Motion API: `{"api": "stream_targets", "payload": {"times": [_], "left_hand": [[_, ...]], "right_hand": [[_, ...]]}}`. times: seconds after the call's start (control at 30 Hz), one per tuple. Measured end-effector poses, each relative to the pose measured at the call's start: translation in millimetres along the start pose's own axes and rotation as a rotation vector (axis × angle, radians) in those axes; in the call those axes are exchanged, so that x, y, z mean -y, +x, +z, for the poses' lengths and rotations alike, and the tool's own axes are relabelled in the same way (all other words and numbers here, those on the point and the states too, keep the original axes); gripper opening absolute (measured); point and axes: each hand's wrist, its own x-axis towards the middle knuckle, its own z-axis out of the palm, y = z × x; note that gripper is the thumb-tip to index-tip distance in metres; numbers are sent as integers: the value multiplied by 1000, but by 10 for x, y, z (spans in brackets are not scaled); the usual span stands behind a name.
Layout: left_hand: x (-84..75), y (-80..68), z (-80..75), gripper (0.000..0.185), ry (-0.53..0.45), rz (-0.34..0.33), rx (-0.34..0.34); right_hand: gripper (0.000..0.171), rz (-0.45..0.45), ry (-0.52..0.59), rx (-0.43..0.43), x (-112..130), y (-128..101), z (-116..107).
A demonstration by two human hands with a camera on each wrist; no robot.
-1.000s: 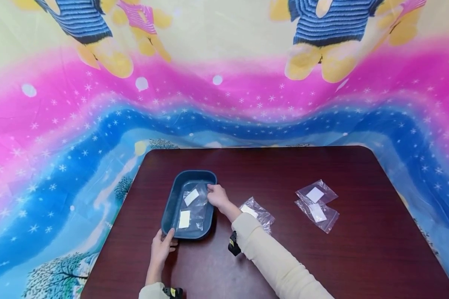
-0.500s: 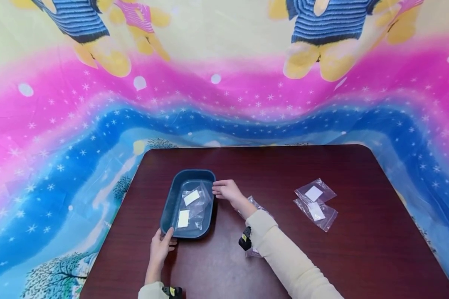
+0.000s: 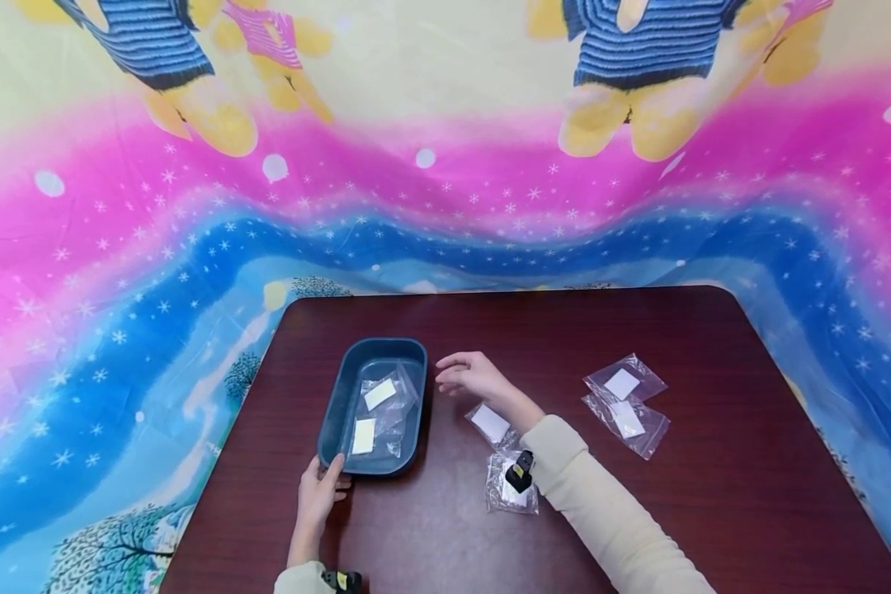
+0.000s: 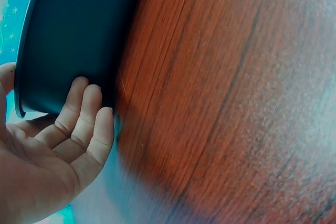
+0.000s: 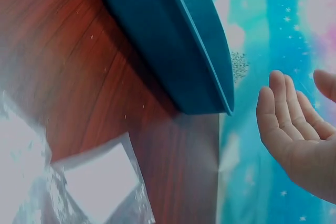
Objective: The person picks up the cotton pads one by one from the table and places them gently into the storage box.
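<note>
Right hand (image 3: 477, 376) empty, fingers loosely together, closest bag (image 3: 490, 423) just behind them, wrist side; left hand (image 3: 317, 497) pinches the tray (image 3: 341, 412).

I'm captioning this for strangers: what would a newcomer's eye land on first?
Probably the backdrop, vivid pink and blue, beyond the table. Next, the dark blue tray at the table's left, with the left hand at its near corner. Clear plastic bags lie inside it and to its right.

left hand (image 3: 321, 495): thumb apart, fingers slightly bent | right hand (image 3: 473, 375): fingers loosely bent
</note>
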Motion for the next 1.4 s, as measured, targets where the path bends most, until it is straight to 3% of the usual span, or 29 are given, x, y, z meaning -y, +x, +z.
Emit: {"api": "stream_targets", "payload": {"times": [0.37, 0.63, 0.93, 1.13, 1.4], "left_hand": [[8, 14, 5, 50, -4, -1, 6], [8, 16, 0, 50, -4, -4, 5], [7, 16, -6, 48, -8, -5, 7], [4, 15, -4, 49, -9, -5, 4], [11, 18, -5, 48, -4, -4, 1]], "right_hand": [[39, -60, -124, 139, 21, -203, -246], [48, -102, -237, 153, -24, -310, -421], [56, -184, -424, 177, -260, -321, -633], [61, -236, -573, 139, -459, -277, -758], [72, -274, -788, 11, -662, -227, -829]]}}
